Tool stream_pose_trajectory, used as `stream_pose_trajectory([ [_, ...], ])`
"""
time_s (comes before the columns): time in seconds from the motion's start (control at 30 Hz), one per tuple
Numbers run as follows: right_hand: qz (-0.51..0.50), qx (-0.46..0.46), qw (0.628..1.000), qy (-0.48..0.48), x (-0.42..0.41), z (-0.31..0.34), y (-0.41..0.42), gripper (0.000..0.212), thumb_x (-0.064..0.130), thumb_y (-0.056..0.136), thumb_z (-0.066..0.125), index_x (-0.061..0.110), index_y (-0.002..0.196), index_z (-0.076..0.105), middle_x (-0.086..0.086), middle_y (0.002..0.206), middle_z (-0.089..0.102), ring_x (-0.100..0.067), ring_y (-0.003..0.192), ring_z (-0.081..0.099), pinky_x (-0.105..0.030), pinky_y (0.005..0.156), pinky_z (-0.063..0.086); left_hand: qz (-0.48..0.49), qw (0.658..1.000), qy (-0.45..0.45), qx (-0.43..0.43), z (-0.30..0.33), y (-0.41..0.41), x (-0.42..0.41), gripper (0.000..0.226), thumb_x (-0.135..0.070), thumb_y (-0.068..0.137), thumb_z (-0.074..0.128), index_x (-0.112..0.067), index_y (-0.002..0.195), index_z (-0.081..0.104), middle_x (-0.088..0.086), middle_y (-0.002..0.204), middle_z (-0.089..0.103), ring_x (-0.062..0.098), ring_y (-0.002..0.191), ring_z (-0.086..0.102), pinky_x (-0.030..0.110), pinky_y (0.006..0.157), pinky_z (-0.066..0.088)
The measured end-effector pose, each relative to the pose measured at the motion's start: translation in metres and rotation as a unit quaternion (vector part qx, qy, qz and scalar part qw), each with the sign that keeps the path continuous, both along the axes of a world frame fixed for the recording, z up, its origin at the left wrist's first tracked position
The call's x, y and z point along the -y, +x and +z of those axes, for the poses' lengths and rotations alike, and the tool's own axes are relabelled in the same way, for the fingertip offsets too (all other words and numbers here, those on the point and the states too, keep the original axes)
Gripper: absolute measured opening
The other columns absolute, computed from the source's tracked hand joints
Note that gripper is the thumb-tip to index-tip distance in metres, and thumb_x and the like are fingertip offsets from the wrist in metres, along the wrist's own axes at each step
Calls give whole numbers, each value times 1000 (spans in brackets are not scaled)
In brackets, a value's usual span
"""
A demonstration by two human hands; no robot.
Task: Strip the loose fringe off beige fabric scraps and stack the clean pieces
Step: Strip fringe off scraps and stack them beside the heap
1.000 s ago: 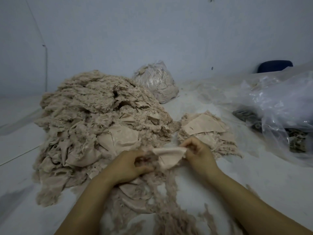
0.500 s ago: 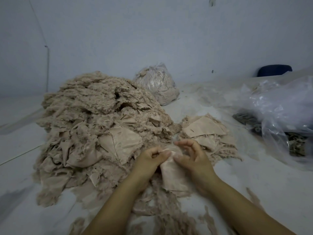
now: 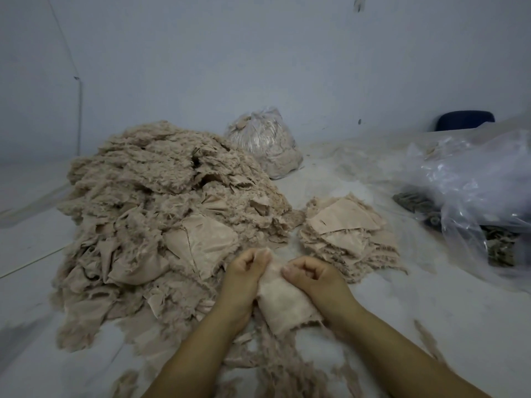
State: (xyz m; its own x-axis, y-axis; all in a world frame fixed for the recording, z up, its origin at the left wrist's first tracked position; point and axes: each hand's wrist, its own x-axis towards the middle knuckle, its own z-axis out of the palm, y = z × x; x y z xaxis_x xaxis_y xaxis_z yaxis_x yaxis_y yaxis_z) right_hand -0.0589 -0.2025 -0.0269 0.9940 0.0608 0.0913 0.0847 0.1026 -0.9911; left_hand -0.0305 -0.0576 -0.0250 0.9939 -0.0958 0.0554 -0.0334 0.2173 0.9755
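Two bare forearms, no sleeves; left hand (image 3: pixel 244 278) and right hand (image 3: pixel 314 278) bare, no gloves or jewellery.

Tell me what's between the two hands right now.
The beige scrap, pinched at its top edge by the left hand and right hand, hanging between them in the head view.

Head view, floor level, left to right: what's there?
Big heap of fringed scraps → left hand → held scrap → right hand → stack of clean pieces → clear plastic bag.
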Motion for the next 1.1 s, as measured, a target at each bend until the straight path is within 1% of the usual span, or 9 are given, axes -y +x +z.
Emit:
stream_pose_trajectory([
  [0.17, -26, -14, 999, 36, -1, 1, 1, 18, 21, 84, 68, 10, 70, 66, -3, 56, 62, -9, 46, 55, -18, 43, 42, 75, 993, 55, 66, 6, 0, -4, 29, -27, 95, 51, -1, 84, 58, 5, 66, 57, 19, 62, 52, 32, 59, 44],
  [0.3, -58, 17, 998, -10, -1, 1, -1, 15, 27, 87, 66, 17, 76, 68, -6, 63, 68, -15, 55, 61, -22, 49, 46, -7, 995, 78, 64, 5, -4, -4, 30, -41, 80, 71, -13, 82, 61, -3, 70, 65, 11, 64, 62, 24, 56, 49],
  [0.4, -84, 40, 994, -52, 1, 0, 0, 13, 31, 86, 66, 19, 81, 67, -3, 64, 66, -14, 56, 58, -24, 51, 44, -51, 987, 153, 17, 2, -6, 0, 13, -23, 79, 75, -22, 68, 68, -2, 68, 69, 14, 63, 63, 23, 54, 49],
  [0.53, 31, 5, 997, -72, 7, 3, -2, 20, 24, 80, 74, 21, 99, 67, 6, 51, 64, 3, 41, 53, -9, 44, 40, 121, 992, 26, -24, 9, 13, -18, 20, -15, 93, 57, -12, 75, 65, 11, 79, 69, 25, 74, 63, 37, 70, 51],
  [0.63, 110, -2, 984, -142, 5, 2, -6, 37, 53, 67, 72, 25, 91, 73, 11, 68, 69, 1, 62, 62, -13, 61, 46, 129, 992, -4, 5, 10, 13, -31, 18, -19, 93, 56, -5, 83, 61, 15, 82, 66, 26, 76, 62, 38, 71, 51],
  [0.7, 74, 20, 980, -183, 3, 0, -5, 44, 67, 66, 62, 29, 86, 73, 11, 72, 68, -3, 65, 60, -15, 60, 44, 93, 995, 9, 19, 8, 8, -25, 18, -23, 92, 57, -7, 84, 61, 11, 77, 66, 23, 70, 63, 35, 64, 51],
  [0.83, 60, -28, 997, -39, -3, -1, -5, 36, 55, 82, 59, 20, 76, 66, 3, 64, 59, -9, 53, 54, -19, 49, 42, 34, 999, 20, 30, 5, 1, -9, 22, -31, 86, 60, -10, 83, 63, 6, 72, 67, 18, 67, 63, 29, 59, 54],
  [0.97, -32, -70, 992, 104, -4, 1, 0, 23, 20, 96, 52, 9, 76, 57, -7, 72, 63, -13, 59, 61, -24, 58, 54, 68, 997, 10, 32, 0, -1, -5, 23, -35, 84, 61, -12, 82, 64, 4, 74, 70, 20, 70, 66, 30, 61, 54],
  [1.1, -4, -127, 975, 180, -4, 4, 0, 39, 43, 92, 51, 5, 88, 59, -10, 77, 69, -22, 70, 68, -32, 63, 57, 66, 997, 6, 36, -1, -1, -6, 28, -40, 80, 61, -12, 83, 65, 12, 83, 71, 23, 75, 68, 35, 66, 56],
])
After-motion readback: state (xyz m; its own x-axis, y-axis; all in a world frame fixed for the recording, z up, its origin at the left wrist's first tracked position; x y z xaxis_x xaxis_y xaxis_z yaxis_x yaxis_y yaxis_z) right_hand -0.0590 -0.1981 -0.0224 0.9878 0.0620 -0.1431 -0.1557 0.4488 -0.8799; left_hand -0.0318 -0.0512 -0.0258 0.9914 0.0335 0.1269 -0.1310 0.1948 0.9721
